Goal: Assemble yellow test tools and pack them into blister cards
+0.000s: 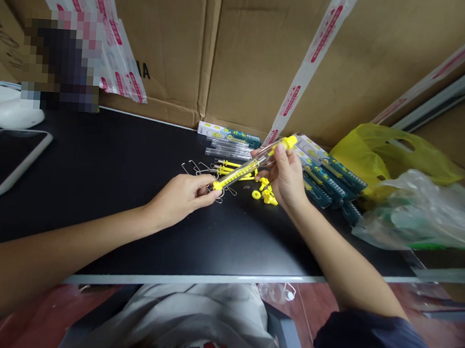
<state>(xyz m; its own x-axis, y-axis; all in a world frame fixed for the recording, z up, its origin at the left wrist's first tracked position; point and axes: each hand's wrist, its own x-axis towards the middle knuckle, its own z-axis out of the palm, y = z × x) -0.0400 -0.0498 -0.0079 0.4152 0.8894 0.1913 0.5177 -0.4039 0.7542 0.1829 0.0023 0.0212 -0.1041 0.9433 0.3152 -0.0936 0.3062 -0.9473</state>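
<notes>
A clear plastic tube with yellow end fittings and a yellow ridged rod inside is held slantwise above the black table. My left hand pinches its lower yellow end between thumb and fingers. Near the upper yellow cap, my right hand has its fingers closed round the tube. Below and behind it lie yellow rods with metal tips, bent metal wire hooks and loose small yellow parts. Several empty clear tubes are stacked just beyond, partly hidden by the held one.
Printed boxes are piled right of my right hand, beside a yellow plastic bag and a clear bag. Another box lies at the back against cardboard. A phone rests at the left.
</notes>
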